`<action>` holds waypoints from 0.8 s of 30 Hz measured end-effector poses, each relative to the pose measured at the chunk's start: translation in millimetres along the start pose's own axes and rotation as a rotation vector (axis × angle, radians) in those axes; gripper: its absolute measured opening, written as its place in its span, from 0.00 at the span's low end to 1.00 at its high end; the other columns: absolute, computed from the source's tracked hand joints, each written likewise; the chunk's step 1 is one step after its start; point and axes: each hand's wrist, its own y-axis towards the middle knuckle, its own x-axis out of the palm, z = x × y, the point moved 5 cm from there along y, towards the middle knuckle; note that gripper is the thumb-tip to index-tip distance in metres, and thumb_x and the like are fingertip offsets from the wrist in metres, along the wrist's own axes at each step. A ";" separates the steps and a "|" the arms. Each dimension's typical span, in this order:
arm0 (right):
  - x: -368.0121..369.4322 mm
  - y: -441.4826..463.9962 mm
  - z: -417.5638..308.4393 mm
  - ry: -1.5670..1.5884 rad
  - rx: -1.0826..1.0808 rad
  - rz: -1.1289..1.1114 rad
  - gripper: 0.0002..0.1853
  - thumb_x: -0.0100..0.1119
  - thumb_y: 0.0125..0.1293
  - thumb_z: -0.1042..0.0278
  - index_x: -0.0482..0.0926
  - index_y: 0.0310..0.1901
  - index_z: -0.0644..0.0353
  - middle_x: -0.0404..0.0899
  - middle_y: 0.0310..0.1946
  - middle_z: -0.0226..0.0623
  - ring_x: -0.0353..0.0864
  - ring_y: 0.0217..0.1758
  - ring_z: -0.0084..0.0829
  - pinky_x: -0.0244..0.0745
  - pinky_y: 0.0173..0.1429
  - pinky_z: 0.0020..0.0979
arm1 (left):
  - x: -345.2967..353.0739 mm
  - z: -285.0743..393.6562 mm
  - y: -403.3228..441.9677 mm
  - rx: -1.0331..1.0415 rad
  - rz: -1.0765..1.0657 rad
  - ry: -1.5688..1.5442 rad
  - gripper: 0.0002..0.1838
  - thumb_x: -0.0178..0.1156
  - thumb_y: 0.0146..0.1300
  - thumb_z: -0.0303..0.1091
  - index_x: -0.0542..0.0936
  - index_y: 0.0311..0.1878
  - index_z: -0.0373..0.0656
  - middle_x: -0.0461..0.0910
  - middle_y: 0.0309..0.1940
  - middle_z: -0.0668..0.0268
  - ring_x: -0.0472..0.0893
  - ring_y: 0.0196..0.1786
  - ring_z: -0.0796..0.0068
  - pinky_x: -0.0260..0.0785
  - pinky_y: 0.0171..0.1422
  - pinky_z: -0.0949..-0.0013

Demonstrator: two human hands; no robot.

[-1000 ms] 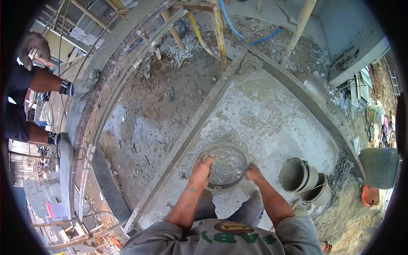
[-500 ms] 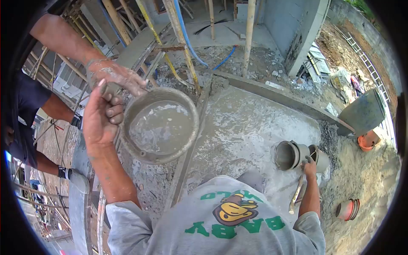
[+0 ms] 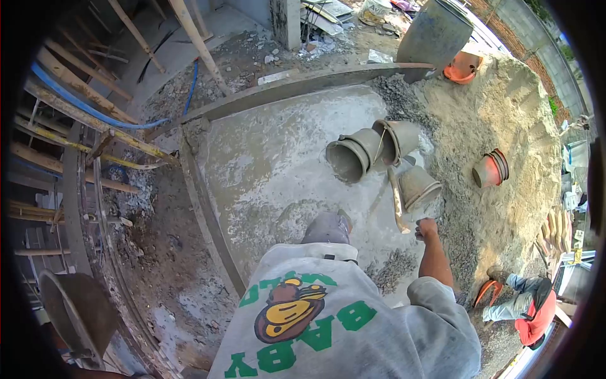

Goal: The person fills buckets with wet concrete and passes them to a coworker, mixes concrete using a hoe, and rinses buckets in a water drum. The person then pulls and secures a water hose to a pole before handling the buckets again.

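My right hand [image 3: 427,228] is curled closed just below a grey bucket [image 3: 418,188] lying tilted on the wet slab. What its fingers hold, if anything, is hidden. Close by, a pale wooden handle [image 3: 398,203] lies on the cement. Further up, nested grey buckets [image 3: 355,156] lie on their sides, touching another bucket [image 3: 399,140] with a thin wire handle. At the lower left edge, a large cement-smeared bucket [image 3: 79,319] stands tilted; who holds it is hidden. My left hand is out of view.
A low concrete curb [image 3: 303,88] borders the slab [image 3: 265,151]. Red buckets [image 3: 491,169] sit by the sand pile [image 3: 505,120]. A dark drum [image 3: 435,35] stands behind. Bamboo poles [image 3: 145,38] rise at left. A person in red [image 3: 533,316] bends at lower right.
The view has swung right. My left hand and a co-worker's hand beside the large bucket have left view. My right hand has moved off the bucket rims, and one bucket now lies apart.
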 end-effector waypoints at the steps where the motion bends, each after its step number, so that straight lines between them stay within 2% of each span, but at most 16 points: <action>1: 27.0 -6.8 -30.8 0.005 -0.051 -0.064 0.06 0.49 0.57 0.74 0.74 0.35 0.62 0.71 0.21 0.40 0.71 0.17 0.34 0.69 0.19 0.35 | 7.3 11.9 -9.1 0.073 0.054 0.050 0.18 0.49 0.69 0.42 0.71 0.53 0.39 0.71 0.45 0.63 0.67 0.46 0.74 0.52 0.51 0.70; 2: 60.6 48.7 -24.8 0.004 -0.063 -0.176 0.08 0.49 0.56 0.74 0.76 0.36 0.62 0.73 0.21 0.40 0.73 0.18 0.33 0.70 0.19 0.34 | 24.0 22.9 -23.4 0.125 0.073 0.076 0.19 0.48 0.69 0.41 0.71 0.55 0.38 0.72 0.47 0.61 0.68 0.49 0.73 0.53 0.55 0.68; 4: 108.6 32.3 -93.1 -0.346 -0.242 -0.200 0.11 0.51 0.53 0.72 0.78 0.38 0.62 0.76 0.21 0.42 0.76 0.18 0.32 0.72 0.20 0.33 | 91.4 25.0 -67.4 0.064 -0.091 -0.010 0.21 0.48 0.69 0.41 0.71 0.57 0.37 0.73 0.51 0.59 0.71 0.54 0.70 0.55 0.62 0.65; 5: 142.6 75.0 -97.3 -0.519 -0.314 -0.269 0.15 0.53 0.53 0.67 0.79 0.42 0.61 0.80 0.31 0.47 0.81 0.28 0.39 0.78 0.32 0.35 | 141.2 14.0 -108.1 -0.077 -0.259 -0.083 0.22 0.47 0.69 0.41 0.71 0.59 0.36 0.74 0.53 0.58 0.72 0.57 0.68 0.56 0.65 0.64; 6: 159.0 78.0 -122.6 -0.593 -0.450 -0.207 0.17 0.54 0.52 0.65 0.79 0.44 0.62 0.80 0.37 0.50 0.81 0.36 0.43 0.77 0.40 0.36 | 198.7 -0.8 -162.8 -0.257 -0.444 -0.125 0.23 0.47 0.69 0.41 0.70 0.60 0.36 0.75 0.55 0.57 0.73 0.60 0.66 0.56 0.69 0.63; 7: 181.9 71.6 -153.4 -0.670 -0.590 -0.150 0.20 0.54 0.52 0.63 0.79 0.46 0.62 0.79 0.42 0.54 0.81 0.43 0.46 0.77 0.48 0.37 | 251.6 -24.3 -234.7 -0.443 -0.577 -0.034 0.25 0.49 0.68 0.47 0.72 0.57 0.36 0.77 0.53 0.56 0.73 0.60 0.64 0.57 0.67 0.62; 8: 205.8 90.7 -170.0 -0.673 -0.594 -0.172 0.23 0.54 0.52 0.61 0.77 0.49 0.63 0.78 0.46 0.55 0.78 0.49 0.47 0.73 0.54 0.37 | 299.6 -47.7 -324.5 -0.578 -0.814 -0.002 0.25 0.52 0.67 0.48 0.74 0.54 0.35 0.77 0.52 0.56 0.73 0.58 0.63 0.59 0.65 0.62; 9: 224.3 109.8 -173.4 -0.683 -0.588 -0.196 0.25 0.54 0.52 0.60 0.75 0.52 0.63 0.76 0.49 0.57 0.75 0.54 0.48 0.69 0.60 0.37 | 329.4 -47.4 -419.0 -0.602 -1.046 0.109 0.22 0.55 0.65 0.44 0.74 0.54 0.36 0.77 0.50 0.56 0.74 0.56 0.63 0.61 0.63 0.64; 11: 255.3 155.6 -181.2 -0.725 -0.550 -0.137 0.27 0.54 0.53 0.62 0.72 0.55 0.64 0.75 0.50 0.57 0.74 0.55 0.50 0.70 0.59 0.40 | 363.2 -87.9 -580.2 -0.324 -1.519 0.238 0.20 0.60 0.60 0.34 0.74 0.54 0.37 0.80 0.44 0.55 0.78 0.49 0.64 0.67 0.56 0.67; 12: 277.6 177.5 -184.7 -0.728 -0.530 -0.103 0.28 0.55 0.53 0.63 0.70 0.57 0.64 0.75 0.51 0.56 0.73 0.55 0.51 0.70 0.59 0.41 | 373.1 -99.1 -650.0 -0.290 -1.555 0.213 0.20 0.60 0.60 0.34 0.74 0.53 0.34 0.81 0.42 0.56 0.80 0.45 0.65 0.69 0.53 0.65; 14: 307.5 205.6 -195.8 -0.637 -0.748 -0.004 0.27 0.55 0.53 0.66 0.69 0.56 0.61 0.73 0.48 0.53 0.73 0.52 0.52 0.71 0.55 0.43 | 403.0 -96.6 -777.0 -0.662 -1.571 0.178 0.20 0.59 0.61 0.32 0.73 0.55 0.34 0.80 0.42 0.58 0.78 0.46 0.69 0.69 0.53 0.69; 16: 321.7 221.3 -206.4 -0.676 -0.870 0.080 0.27 0.55 0.51 0.69 0.68 0.57 0.58 0.71 0.45 0.51 0.73 0.49 0.51 0.73 0.52 0.45 | 438.5 -76.1 -879.0 -0.683 -1.696 0.199 0.25 0.61 0.60 0.34 0.70 0.59 0.37 0.78 0.47 0.53 0.78 0.51 0.66 0.68 0.55 0.67; 18: 336.8 221.5 -214.3 -0.838 -0.909 0.118 0.29 0.57 0.50 0.73 0.67 0.57 0.56 0.69 0.41 0.48 0.72 0.47 0.49 0.74 0.48 0.45 | 467.3 -74.0 -963.3 -0.669 -1.770 0.163 0.28 0.62 0.59 0.35 0.67 0.61 0.38 0.76 0.51 0.50 0.76 0.55 0.62 0.68 0.56 0.66; 19: 340.8 226.2 -210.5 -0.867 -0.963 0.152 0.31 0.57 0.49 0.73 0.68 0.59 0.50 0.67 0.37 0.45 0.73 0.44 0.47 0.74 0.44 0.44 | 478.8 -78.3 -996.2 -0.660 -1.779 0.160 0.28 0.62 0.59 0.35 0.67 0.62 0.39 0.76 0.52 0.50 0.76 0.55 0.61 0.68 0.56 0.65; 22: 346.1 226.8 -212.1 -0.949 -0.939 0.027 0.34 0.57 0.48 0.73 0.67 0.61 0.46 0.68 0.37 0.45 0.74 0.42 0.47 0.74 0.42 0.45 | 527.3 -84.6 -1044.8 -0.561 -1.746 0.168 0.31 0.64 0.56 0.36 0.66 0.63 0.41 0.74 0.54 0.49 0.74 0.58 0.53 0.67 0.59 0.60; 24: 334.6 225.0 -209.9 -0.989 -0.975 0.008 0.36 0.60 0.46 0.72 0.67 0.62 0.43 0.68 0.35 0.45 0.75 0.41 0.47 0.74 0.41 0.45 | 558.2 -80.8 -1058.3 -0.255 -1.713 0.129 0.34 0.65 0.54 0.36 0.65 0.64 0.42 0.73 0.56 0.49 0.71 0.60 0.50 0.65 0.61 0.58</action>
